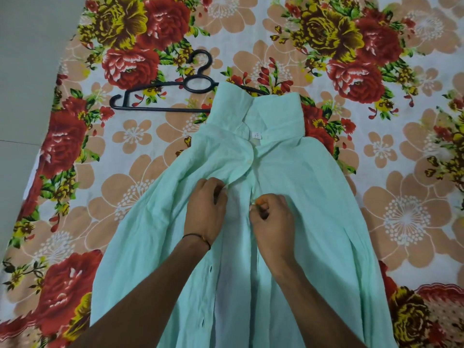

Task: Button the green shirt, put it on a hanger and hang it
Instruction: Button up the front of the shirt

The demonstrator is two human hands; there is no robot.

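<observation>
A pale green shirt [313, 197] lies spread on a flowered bedsheet, collar away from me, its front open below the chest. My left hand [204, 209] pinches the left front edge with the buttonholes. My right hand [272, 217] pinches the right front edge, fingertips closed at a button. The two hands are a small gap apart at mid-chest. A button near the collar looks fastened. A black plastic hanger [175, 94] lies flat beyond the shirt at the upper left, its right end hidden under the collar.
The flowered bedsheet [401, 172] covers the whole surface around the shirt. A strip of pale grey floor [27, 96] runs along the left edge of the bed.
</observation>
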